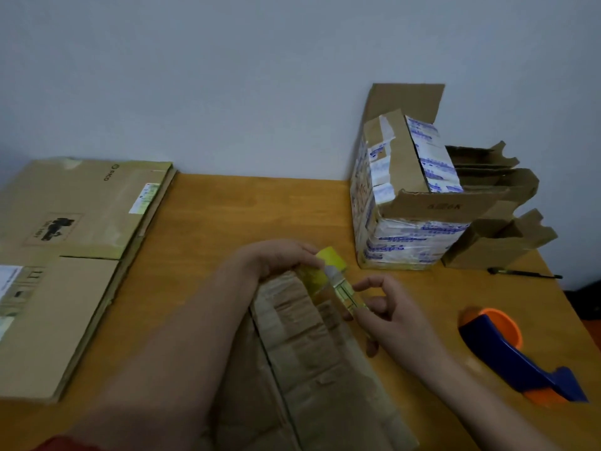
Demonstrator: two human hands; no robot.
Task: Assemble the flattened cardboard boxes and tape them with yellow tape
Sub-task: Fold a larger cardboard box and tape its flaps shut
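Left hand (283,259) grips yellow tape roll (329,264) at far end of cardboard box (309,340), right hand (390,315) pinches the free strip (349,296); if tension slackens, strip likely twists, self-sticks or lands crooked.

Yellow tape roll (328,265) on far end of worn cardboard box (309,353) (strip (346,292) drawn out rightward); flattened boxes (65,255) stacked left.

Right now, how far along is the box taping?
Done: the box in front looks folded up, flaps closed. In hand: the left hand holds the yellow tape roll, the right hand pinches its free end at the box's far edge. Left: no yellow strip along the seam; flattened cardboard at left unassembled.
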